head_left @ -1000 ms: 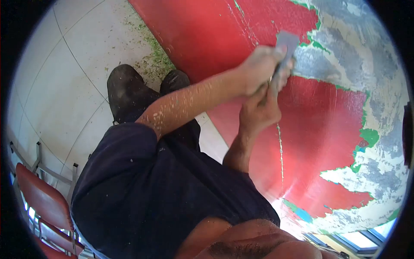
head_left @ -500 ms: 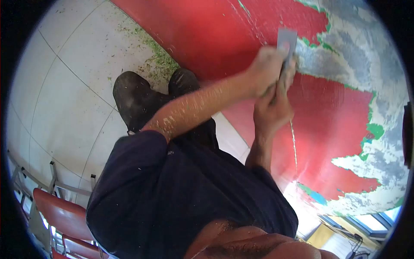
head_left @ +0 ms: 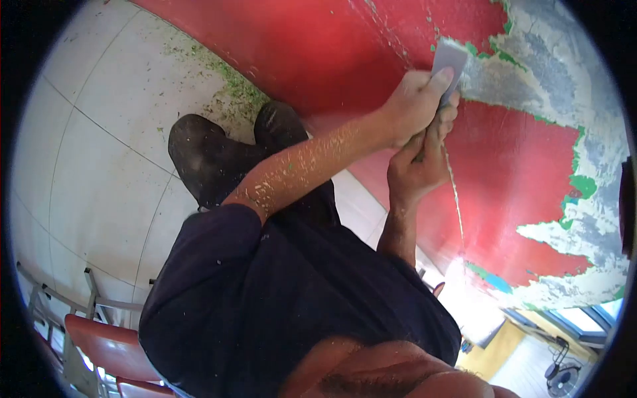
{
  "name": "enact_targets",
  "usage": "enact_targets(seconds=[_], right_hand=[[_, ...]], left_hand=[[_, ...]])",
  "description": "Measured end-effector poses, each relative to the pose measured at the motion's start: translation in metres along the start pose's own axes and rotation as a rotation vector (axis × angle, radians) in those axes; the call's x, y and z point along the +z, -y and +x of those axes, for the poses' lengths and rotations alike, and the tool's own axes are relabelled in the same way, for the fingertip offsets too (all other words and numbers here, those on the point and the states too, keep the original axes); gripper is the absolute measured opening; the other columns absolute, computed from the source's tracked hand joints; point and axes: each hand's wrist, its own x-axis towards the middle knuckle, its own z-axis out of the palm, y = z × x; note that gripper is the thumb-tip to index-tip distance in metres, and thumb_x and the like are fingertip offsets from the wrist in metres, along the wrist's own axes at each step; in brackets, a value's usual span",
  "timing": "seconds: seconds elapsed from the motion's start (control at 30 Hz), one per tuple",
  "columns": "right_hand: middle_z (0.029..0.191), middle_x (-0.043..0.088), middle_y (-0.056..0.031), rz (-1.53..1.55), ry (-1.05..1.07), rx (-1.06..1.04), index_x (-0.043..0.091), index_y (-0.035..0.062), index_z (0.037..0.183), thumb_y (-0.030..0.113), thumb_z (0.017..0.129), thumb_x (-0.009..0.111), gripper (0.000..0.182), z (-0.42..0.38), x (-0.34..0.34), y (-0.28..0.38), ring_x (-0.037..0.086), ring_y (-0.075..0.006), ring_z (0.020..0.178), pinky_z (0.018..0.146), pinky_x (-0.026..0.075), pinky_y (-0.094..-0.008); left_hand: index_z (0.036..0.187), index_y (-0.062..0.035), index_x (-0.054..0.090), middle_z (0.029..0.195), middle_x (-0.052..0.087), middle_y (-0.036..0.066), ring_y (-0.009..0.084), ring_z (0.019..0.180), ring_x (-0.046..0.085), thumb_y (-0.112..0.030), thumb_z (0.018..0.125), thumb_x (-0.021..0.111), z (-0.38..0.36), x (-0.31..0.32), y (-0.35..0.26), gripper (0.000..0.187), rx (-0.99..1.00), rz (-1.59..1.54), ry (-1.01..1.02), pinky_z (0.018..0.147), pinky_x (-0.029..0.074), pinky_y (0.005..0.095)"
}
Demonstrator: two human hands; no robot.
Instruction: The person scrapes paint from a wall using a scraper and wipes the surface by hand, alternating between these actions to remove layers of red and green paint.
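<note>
A paint scraper (head_left: 450, 56) with a flat grey blade lies against the wall (head_left: 517, 152), its edge where red paint meets a bare patch. My left hand (head_left: 417, 103) is closed round its upper part, the thumb pressed along the blade. Lower down, my right hand (head_left: 418, 169) grips the handle, most of which the fingers hide. Around the blade, red paint gives way to ragged green edges and grey-white bare surface. Pale paint flecks cover my left forearm (head_left: 298, 162).
Green and pale paint chips (head_left: 239, 93) lie on the tiled floor (head_left: 106, 166) along the wall's foot. Red chairs (head_left: 113, 345) with metal frames stand at lower left. A fan (head_left: 563, 377) is at lower right, near a window (head_left: 577, 325). A thin crack runs down the red paint.
The blade has shifted slightly to the right relative to my body, with both hands still on the scraper. The whole view has also moved a little.
</note>
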Motion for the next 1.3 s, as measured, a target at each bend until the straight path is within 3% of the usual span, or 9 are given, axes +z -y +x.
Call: enact_targets(seconds=[0.27, 0.47, 0.57, 0.8, 0.9, 0.97, 1.07, 1.17, 1.3], right_hand=[[0.097, 0.068, -0.0208, 0.186, -0.014, 0.112, 0.06, -0.0035, 0.118, 0.0, 0.087, 0.054, 0.033, -0.01, -0.001, 0.004, 0.069, -0.0259, 0.078, 0.064, 0.051, -0.0303], [0.095, 0.069, -0.0201, 0.156, -0.086, -0.036, 0.059, -0.0021, 0.121, 0.001, 0.088, 0.05, 0.034, -0.001, 0.008, -0.003, 0.068, -0.0252, 0.076, 0.064, 0.051, -0.0307], [0.099, 0.068, -0.021, 0.149, 0.029, 0.086, 0.058, -0.0017, 0.122, 0.001, 0.088, 0.048, 0.035, 0.015, 0.0, 0.001, 0.067, -0.0245, 0.074, 0.065, 0.049, -0.0298], [0.101, 0.068, -0.0199, 0.265, -0.063, 0.074, 0.056, -0.0035, 0.124, 0.0, 0.09, 0.046, 0.036, 0.0, -0.004, 0.003, 0.062, -0.0189, 0.068, 0.062, 0.048, -0.0299], [0.11, 0.066, -0.0182, 0.292, 0.06, 0.407, 0.055, -0.0057, 0.125, 0.0, 0.091, 0.044, 0.036, -0.002, -0.006, 0.006, 0.064, -0.0195, 0.078, 0.068, 0.049, -0.0296], [0.113, 0.065, -0.0181, 0.398, 0.061, 0.338, 0.054, -0.007, 0.124, 0.0, 0.092, 0.043, 0.035, -0.013, -0.012, 0.0, 0.064, -0.0203, 0.088, 0.074, 0.049, -0.0297], [0.103, 0.066, -0.0197, 0.42, 0.021, 0.251, 0.057, -0.0077, 0.12, -0.001, 0.09, 0.047, 0.032, -0.003, -0.011, 0.008, 0.065, -0.0206, 0.086, 0.074, 0.05, -0.0277], [0.12, 0.061, -0.0203, 0.391, 0.093, 0.34, 0.055, -0.009, 0.122, -0.001, 0.091, 0.045, 0.034, -0.013, -0.016, 0.006, 0.059, -0.0216, 0.109, 0.089, 0.046, -0.0282], [0.121, 0.061, -0.0185, 0.427, 0.14, 0.463, 0.056, -0.008, 0.122, -0.002, 0.089, 0.047, 0.034, 0.021, -0.024, 0.015, 0.059, -0.0219, 0.111, 0.091, 0.045, -0.0293]], left_hand=[[0.082, -0.0054, 0.049, 0.061, 0.047, 0.001, 0.014, 0.051, 0.046, -0.037, 0.101, 0.036, -0.005, -0.001, 0.009, 0.039, -0.059, -0.011, -0.019, 0.051, 0.044, 0.0297], [0.079, -0.0052, 0.052, 0.058, 0.049, 0.002, 0.0139, 0.048, 0.048, -0.038, 0.1, 0.037, -0.01, 0.003, 0.01, 0.042, -0.116, 0.058, -0.147, 0.047, 0.042, 0.0298], [0.073, -0.0052, 0.055, 0.057, 0.051, 0.003, 0.0134, 0.047, 0.049, -0.04, 0.099, 0.04, 0.013, 0.015, -0.012, 0.046, 0.102, 0.361, -0.127, 0.044, 0.042, 0.0293], [0.065, -0.0029, 0.05, 0.055, 0.049, 0.005, 0.0144, 0.046, 0.049, -0.033, 0.098, 0.04, -0.002, 0.019, -0.001, 0.045, -0.028, 0.022, -0.103, 0.043, 0.042, 0.0311], [0.073, -0.0026, 0.05, 0.058, 0.047, 0.004, 0.0144, 0.048, 0.049, -0.037, 0.099, 0.039, 0.001, 0.016, -0.003, 0.045, 0.005, 0.204, -0.047, 0.046, 0.044, 0.0299], [0.076, -0.0028, 0.051, 0.058, 0.047, 0.003, 0.0144, 0.049, 0.049, -0.038, 0.1, 0.038, 0.002, 0.016, -0.009, 0.045, -0.004, 0.272, -0.072, 0.047, 0.045, 0.0293], [0.075, -0.0027, 0.051, 0.058, 0.048, 0.003, 0.0146, 0.049, 0.049, -0.038, 0.1, 0.037, -0.006, 0.013, 0.004, 0.046, -0.035, 0.254, -0.127, 0.047, 0.045, 0.029], [0.072, -0.0029, 0.05, 0.058, 0.048, 0.003, 0.0149, 0.049, 0.05, -0.036, 0.1, 0.035, -0.007, 0.017, 0.008, 0.047, -0.042, 0.197, -0.159, 0.047, 0.044, 0.0287], [0.07, -0.0034, 0.049, 0.058, 0.047, 0.003, 0.0154, 0.051, 0.05, -0.036, 0.101, 0.033, 0.008, 0.039, -0.017, 0.047, 0.017, 0.283, -0.195, 0.048, 0.043, 0.0293]])
